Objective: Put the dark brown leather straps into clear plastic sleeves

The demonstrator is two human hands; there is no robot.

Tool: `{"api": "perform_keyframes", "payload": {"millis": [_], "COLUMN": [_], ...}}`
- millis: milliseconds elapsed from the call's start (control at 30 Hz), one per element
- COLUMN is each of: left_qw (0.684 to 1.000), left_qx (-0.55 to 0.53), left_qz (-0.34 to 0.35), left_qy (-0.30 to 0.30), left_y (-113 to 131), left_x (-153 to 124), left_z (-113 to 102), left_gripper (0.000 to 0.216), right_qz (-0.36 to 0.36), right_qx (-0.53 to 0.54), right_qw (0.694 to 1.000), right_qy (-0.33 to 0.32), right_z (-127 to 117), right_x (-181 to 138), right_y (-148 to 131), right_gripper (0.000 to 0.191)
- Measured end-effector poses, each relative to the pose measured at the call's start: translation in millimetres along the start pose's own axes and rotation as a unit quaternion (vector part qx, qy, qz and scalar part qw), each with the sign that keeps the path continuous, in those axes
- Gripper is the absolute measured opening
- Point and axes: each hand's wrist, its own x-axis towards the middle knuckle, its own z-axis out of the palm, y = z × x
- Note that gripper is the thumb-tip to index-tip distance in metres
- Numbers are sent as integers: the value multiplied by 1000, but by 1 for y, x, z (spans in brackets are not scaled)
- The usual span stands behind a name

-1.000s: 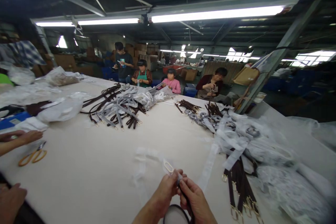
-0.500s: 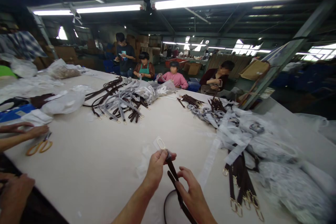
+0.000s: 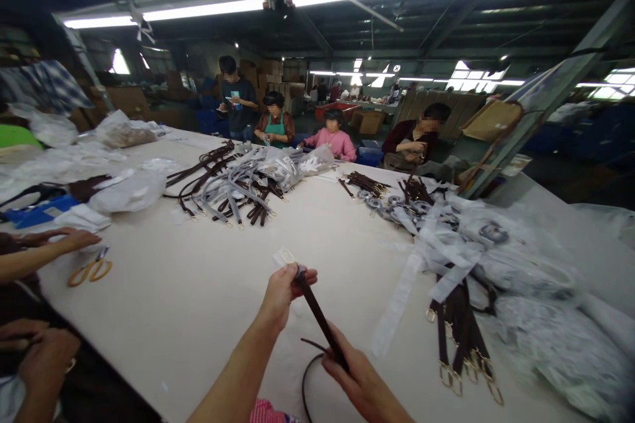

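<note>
A dark strap [image 3: 320,314] runs straight between 2 hands above a white table [image 3: 188,317], left hand [image 3: 284,287] pinching near the metal ring [image 3: 286,255], right hand [image 3: 354,370] clasping lower; it looks light, supple, best held flat behind the ring.

**Visibility gaps**

My left hand [image 3: 284,291] and right hand [image 3: 353,370] each cover part of the dark strap [image 3: 316,309]. Dark loop [image 3: 304,384] clipped at bottom edge. Co-worker's forearm [image 3: 32,263] clipped, left edge. Plastic bag [image 3: 550,344], lower right: contents too blurred.
</note>
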Motion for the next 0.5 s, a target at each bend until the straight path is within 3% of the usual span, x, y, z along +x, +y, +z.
{"api": "perform_keyframes", "payload": {"millis": [100, 200, 333, 500], "left_qw": [1000, 999, 998, 998], "left_qx": [-9, -22, -42, -58], "left_qz": [-15, -25, -32, -37], "left_qy": [4, -4, -18, -17], "left_y": [-2, -4, -8, -10], "left_x": [1, -1, -5, -7], "left_z": [-5, -6, -5, -8], "left_gripper": [36, 37, 40, 40], "right_qz": [12, 39, 68, 128], "right_qx": [70, 136, 200, 217], "right_qw": [997, 988, 977, 966], "right_qy": [-32, -60, -44, -62], "right_z": [4, 10, 14, 8], "right_x": [-1, -2, -4, -12], "right_y": [2, 6, 5, -11], "right_gripper": [52, 63, 71, 78]}}
